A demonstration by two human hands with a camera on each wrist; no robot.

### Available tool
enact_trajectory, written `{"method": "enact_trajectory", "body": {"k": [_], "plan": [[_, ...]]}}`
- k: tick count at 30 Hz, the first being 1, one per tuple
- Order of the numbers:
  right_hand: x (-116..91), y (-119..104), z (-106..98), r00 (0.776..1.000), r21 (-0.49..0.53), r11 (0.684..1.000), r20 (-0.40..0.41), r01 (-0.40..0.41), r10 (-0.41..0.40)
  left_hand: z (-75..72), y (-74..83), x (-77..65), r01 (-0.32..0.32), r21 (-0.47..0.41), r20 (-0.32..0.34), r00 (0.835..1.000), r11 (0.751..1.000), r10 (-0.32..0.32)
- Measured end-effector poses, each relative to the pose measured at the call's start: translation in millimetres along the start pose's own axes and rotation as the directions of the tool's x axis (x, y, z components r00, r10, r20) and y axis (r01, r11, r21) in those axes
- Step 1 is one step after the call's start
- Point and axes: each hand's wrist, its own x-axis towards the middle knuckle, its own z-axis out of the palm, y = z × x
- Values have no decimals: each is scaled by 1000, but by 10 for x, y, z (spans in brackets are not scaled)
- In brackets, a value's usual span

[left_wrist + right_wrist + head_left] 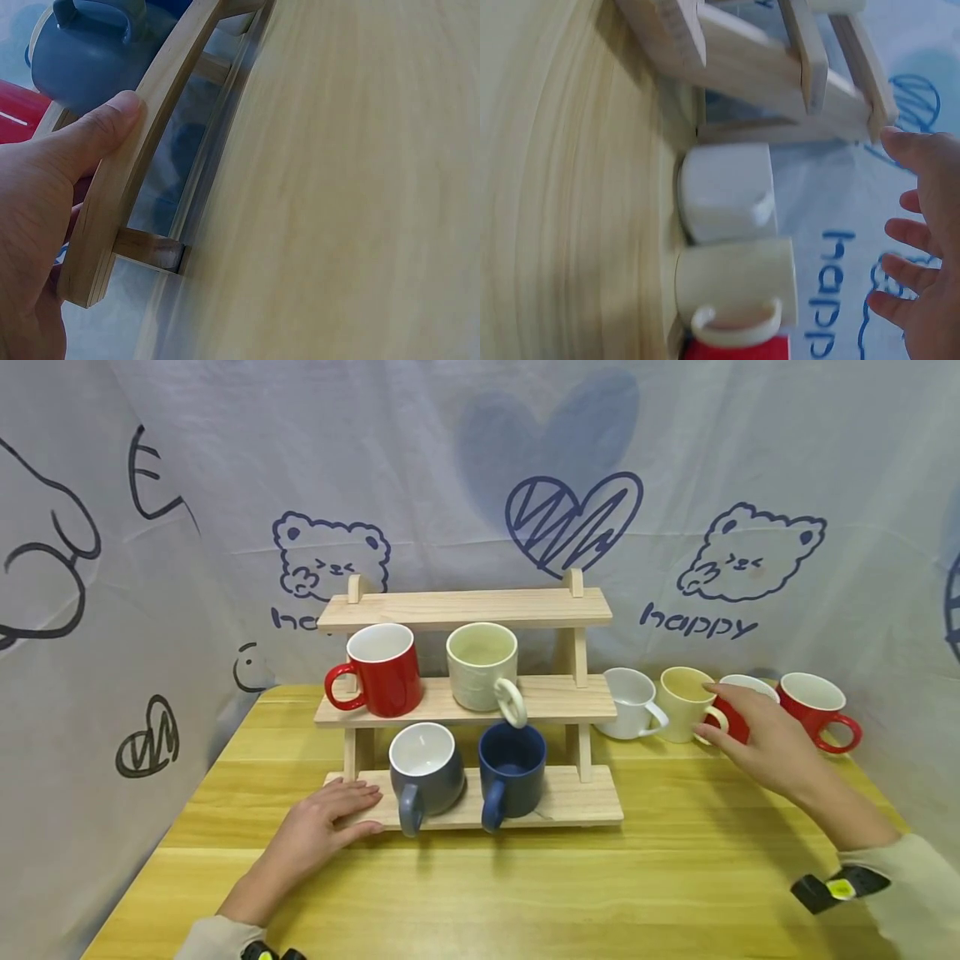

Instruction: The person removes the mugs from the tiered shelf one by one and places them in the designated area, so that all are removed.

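Left hand (333, 818): thumb and fingers grip the shelf (581, 800).
Right hand (772, 739): fingers apart, near yellow mug (678, 725).
Handle (739, 337): best pinched squarely, clear of red mug (733, 715).

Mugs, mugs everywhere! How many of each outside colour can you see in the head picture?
Red mugs: 3
Pale green mug: 1
Grey-blue mug: 1
Dark blue mug: 1
White mug: 1
Yellow mug: 1
Total: 8 mugs

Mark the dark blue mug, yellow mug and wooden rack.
Dark blue mug (521, 787), head view: body front.
Yellow mug (678, 718), head view: body front.
Wooden rack (465, 608), head view: top shelf.
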Motion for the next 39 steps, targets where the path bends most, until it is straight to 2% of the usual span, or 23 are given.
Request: {"method": "enact_trajectory", "body": {"k": [12, 19, 25, 39], "plan": [[168, -499, 142, 991, 1, 991, 4, 133, -133, -6, 3, 0, -6, -3, -1, 1000, 1000, 6], [313, -807, 148, 973, -13, 974, 46, 226, -225, -3, 4, -3, -19, 4, -19, 1000, 1000, 19], [441, -1007, 188, 955, -18, 957, 68, 291, -289, -8, 9, -1, -7, -3, -7, 1000, 1000, 6], [687, -1448, 298, 930, -28, 934, 102, 356, -352, 6, -2, 3, -29, 6, -27, 999, 1000, 29]]}}
